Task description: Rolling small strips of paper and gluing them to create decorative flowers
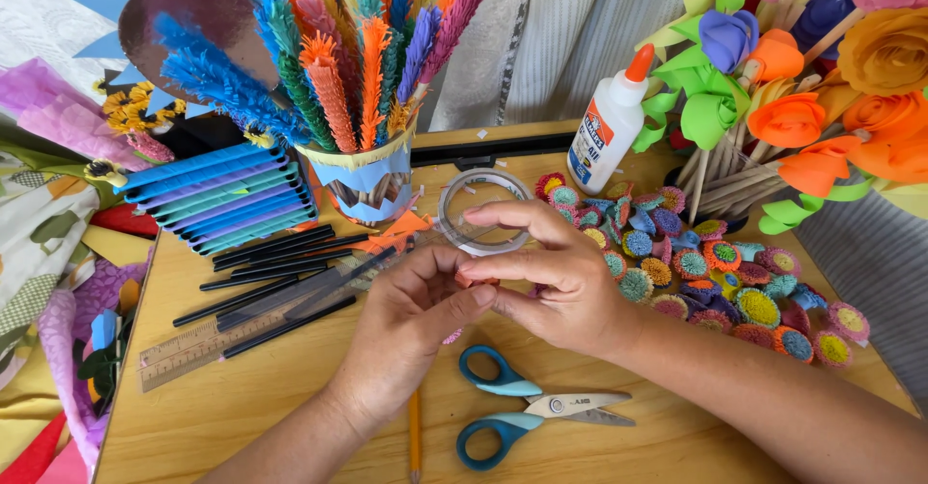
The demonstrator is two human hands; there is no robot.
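My left hand (411, 324) and my right hand (561, 276) meet over the middle of the wooden table (242, 407). Both pinch one small orange-pink paper piece (476, 278) between thumb and fingertips. Just beyond my right fingers lies a roll of clear tape (480, 215). A pair of blue-handled scissors (527, 409) rests near the front edge below my hands, blades pointing right. A yellow pencil (415, 436) lies under my left wrist.
Several black sticks (275, 252) and a clear ruler (193, 347) lie at left. A cup of fringed paper stems (362, 78) stands behind. A white glue bottle (607, 126), many small rolled paper flowers (715, 271) and paper roses (802, 117) fill the right side.
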